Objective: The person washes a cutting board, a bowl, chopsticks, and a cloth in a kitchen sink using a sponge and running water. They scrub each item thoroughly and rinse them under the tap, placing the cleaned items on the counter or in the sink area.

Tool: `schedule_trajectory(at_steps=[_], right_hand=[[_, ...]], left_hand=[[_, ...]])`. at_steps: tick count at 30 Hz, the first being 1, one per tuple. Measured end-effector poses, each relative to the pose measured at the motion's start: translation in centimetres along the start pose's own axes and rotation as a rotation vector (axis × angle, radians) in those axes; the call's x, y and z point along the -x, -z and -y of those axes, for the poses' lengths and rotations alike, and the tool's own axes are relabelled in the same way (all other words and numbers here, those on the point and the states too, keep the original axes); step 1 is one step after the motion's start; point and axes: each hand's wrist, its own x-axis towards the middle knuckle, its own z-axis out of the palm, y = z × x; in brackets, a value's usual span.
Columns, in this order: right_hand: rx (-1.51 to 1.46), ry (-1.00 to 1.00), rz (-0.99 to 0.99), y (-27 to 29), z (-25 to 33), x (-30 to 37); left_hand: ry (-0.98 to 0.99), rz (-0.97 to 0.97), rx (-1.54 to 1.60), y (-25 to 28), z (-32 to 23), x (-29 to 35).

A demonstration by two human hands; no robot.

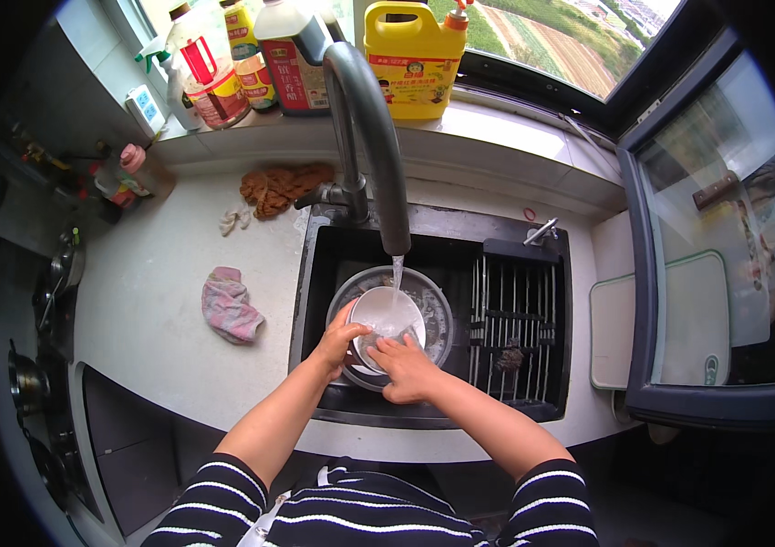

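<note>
Holding hand: left hand, curled closed on white bowl at its 8 o'clock, thumb over rim;
Right hand: at 5 o'clock, fingers reaching inside; cannot tell whether it grips;
White bowl: within metal basin, in black sink;
Faucet: at 12 o'clock, water running into white bowl.

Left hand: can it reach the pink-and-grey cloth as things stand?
Probably yes: the pink-and-grey cloth lies left of the black sink, and nothing tall appears to block the left hand. It's holding the white bowl, though, so it likely must let go first.
</note>
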Motion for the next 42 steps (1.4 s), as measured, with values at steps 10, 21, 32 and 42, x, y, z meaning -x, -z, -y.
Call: schedule_trajectory(at_steps=[10,21,32,42], right_hand=[[-0.505,-0.113,-0.084,1.3,-1.0,-2.6],[0.265,-0.473,-0.589,2.8,-1.6,-4.5],[-0.497,0.063,-0.804,1.0,0.1,-5.2],[0.379,0.094,-0.375,3.8,-0.5,2.4]], left_hand=[[0.106,0.002,0.084,-0.3,0.0,0.7],[0.086,-0.022,0.147,-2.7,-0.3,2.0],[0.034,0.219,0.537,-2.3,0.1,1.6],[-0.032,-0.008,0.406,-1.1,-0.6,0.2]])
